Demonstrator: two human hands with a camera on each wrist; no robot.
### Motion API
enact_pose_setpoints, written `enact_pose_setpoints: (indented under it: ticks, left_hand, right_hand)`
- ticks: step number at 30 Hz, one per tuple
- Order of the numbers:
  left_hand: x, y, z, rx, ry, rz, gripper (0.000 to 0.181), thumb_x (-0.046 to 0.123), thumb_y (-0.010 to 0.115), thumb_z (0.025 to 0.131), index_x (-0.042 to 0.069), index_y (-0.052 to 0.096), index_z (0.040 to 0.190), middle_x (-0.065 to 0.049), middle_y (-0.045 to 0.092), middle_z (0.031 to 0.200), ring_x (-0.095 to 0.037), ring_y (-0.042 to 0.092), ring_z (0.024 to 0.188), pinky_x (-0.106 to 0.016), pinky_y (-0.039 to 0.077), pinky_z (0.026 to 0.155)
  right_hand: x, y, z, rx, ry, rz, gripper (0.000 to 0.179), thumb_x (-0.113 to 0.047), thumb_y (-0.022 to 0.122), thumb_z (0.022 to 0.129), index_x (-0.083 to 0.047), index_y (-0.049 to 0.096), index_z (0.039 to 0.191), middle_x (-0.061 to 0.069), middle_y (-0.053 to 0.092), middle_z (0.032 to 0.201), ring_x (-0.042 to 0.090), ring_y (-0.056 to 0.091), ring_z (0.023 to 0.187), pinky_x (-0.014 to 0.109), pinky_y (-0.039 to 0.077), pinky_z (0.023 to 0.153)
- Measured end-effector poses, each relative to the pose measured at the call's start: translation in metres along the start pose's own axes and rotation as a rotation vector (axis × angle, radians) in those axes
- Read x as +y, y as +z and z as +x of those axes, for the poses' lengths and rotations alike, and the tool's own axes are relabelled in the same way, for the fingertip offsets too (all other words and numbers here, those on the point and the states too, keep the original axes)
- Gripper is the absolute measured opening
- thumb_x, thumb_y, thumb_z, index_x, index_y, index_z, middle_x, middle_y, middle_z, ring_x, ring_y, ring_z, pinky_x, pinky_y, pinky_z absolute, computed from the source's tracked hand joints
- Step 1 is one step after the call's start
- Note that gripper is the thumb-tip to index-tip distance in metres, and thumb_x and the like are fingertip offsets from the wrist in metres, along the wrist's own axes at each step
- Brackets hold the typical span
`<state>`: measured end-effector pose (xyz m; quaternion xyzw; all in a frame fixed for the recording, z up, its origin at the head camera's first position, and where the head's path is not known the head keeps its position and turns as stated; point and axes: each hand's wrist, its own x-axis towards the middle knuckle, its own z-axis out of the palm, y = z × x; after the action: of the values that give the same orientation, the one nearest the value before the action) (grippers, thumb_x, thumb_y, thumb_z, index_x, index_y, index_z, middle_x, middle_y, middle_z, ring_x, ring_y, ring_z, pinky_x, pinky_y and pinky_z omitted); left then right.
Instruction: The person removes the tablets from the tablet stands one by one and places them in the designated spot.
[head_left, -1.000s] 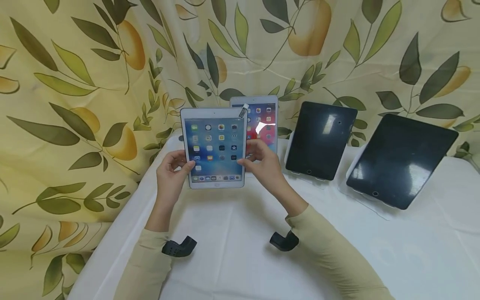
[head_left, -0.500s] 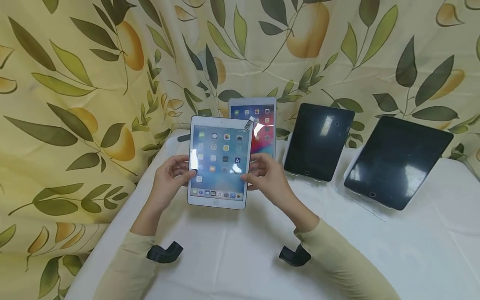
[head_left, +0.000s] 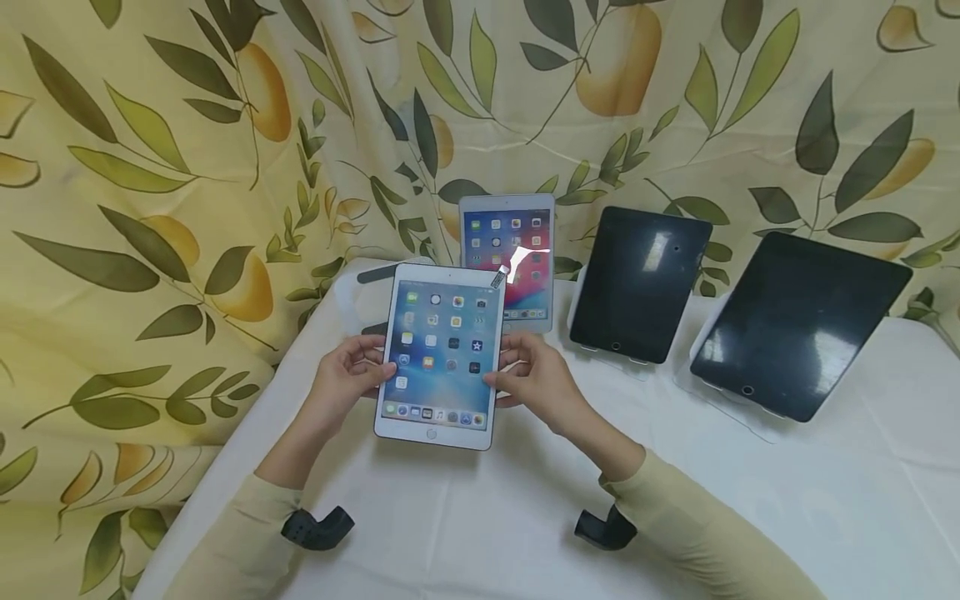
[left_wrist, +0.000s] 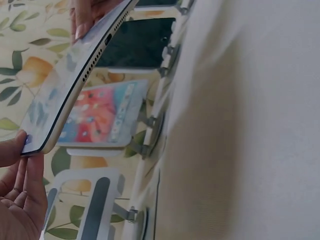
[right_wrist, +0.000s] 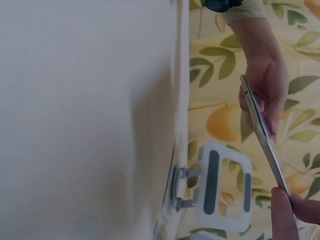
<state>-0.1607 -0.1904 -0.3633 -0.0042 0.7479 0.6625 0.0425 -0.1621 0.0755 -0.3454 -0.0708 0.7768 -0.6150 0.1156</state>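
Observation:
Between both hands a white-bordered tablet point(head_left: 442, 358), its screen lit with rows of app icons, is held tilted above the white cloth. My left hand point(head_left: 345, 383) grips its left edge, thumb on the front and fingers behind. On the opposite edge, my right hand point(head_left: 536, 379) pinches it the same way. A small printed tab point(head_left: 498, 278) sticks out at the tablet's top right corner. Behind the tablet, a white stand point(right_wrist: 212, 185) with two dark pads is partly hidden in the head view. The tablet appears edge-on in both wrist views, raised off the cloth.
A second lit tablet point(head_left: 527, 292) leans on its stand just behind. Further right, two dark-screened tablets, a smaller one point(head_left: 641, 283) and a larger one point(head_left: 802, 325), rest on stands. A leaf-and-fruit patterned curtain point(head_left: 525, 83) hangs behind the white-covered table point(head_left: 450, 533).
The held tablet has come down and toward me, slightly right, and leans back more. Both hands keep their grip and move with it. More of the white stand behind shows now.

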Motion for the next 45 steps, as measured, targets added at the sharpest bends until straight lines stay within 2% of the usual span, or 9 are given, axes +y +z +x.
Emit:
enact_pose_setpoints:
  ticks: [6,12,21,34,45]
  left_hand:
    - [-0.006,0.002,-0.001,-0.032,-0.041,0.021,0.042,-0.002,0.063,0.086,-0.006,0.048,0.125,0.002,0.056,0.085,-0.005,0.060,0.068,-0.024,0.055,0.062]
    - [-0.011,0.002,-0.003,-0.074,-0.071,0.089,0.043,0.001,0.065,0.086,-0.008,0.047,0.124,-0.001,0.056,0.087,-0.006,0.061,0.070,-0.024,0.055,0.060]
    - [-0.020,0.001,-0.008,-0.137,-0.103,0.142,0.043,0.003,0.066,0.085,-0.008,0.046,0.122,-0.003,0.057,0.087,-0.008,0.061,0.070,-0.026,0.054,0.059]
    - [-0.036,0.002,-0.014,-0.179,-0.183,0.174,0.044,0.005,0.068,0.083,-0.007,0.047,0.119,-0.002,0.054,0.083,-0.009,0.058,0.067,-0.026,0.053,0.056]
    - [-0.047,0.001,-0.018,-0.223,-0.187,0.222,0.044,0.007,0.069,0.083,-0.008,0.048,0.119,-0.006,0.056,0.085,-0.010,0.056,0.069,-0.024,0.051,0.054]
  right_hand:
    - [0.007,0.000,-0.004,-0.001,0.048,0.018,0.046,-0.001,0.071,0.082,0.002,0.050,0.122,0.018,0.060,0.101,0.019,0.065,0.079,0.038,0.058,0.063]
    - [0.014,0.002,-0.010,-0.014,0.117,0.025,0.042,0.001,0.071,0.081,0.003,0.050,0.118,0.016,0.061,0.099,0.019,0.067,0.077,0.038,0.058,0.063]
    - [0.025,0.008,-0.015,-0.019,0.170,-0.053,0.036,0.000,0.072,0.080,0.003,0.053,0.110,0.013,0.063,0.090,0.018,0.066,0.065,0.033,0.058,0.061]
    - [0.040,0.012,-0.024,-0.083,0.196,-0.072,0.028,0.000,0.069,0.082,0.006,0.053,0.104,0.009,0.065,0.078,0.016,0.066,0.060,0.033,0.057,0.059]
    - [0.051,0.017,-0.025,-0.113,0.223,-0.080,0.027,0.001,0.069,0.082,0.007,0.054,0.103,0.008,0.067,0.074,0.018,0.067,0.060,0.032,0.057,0.058]
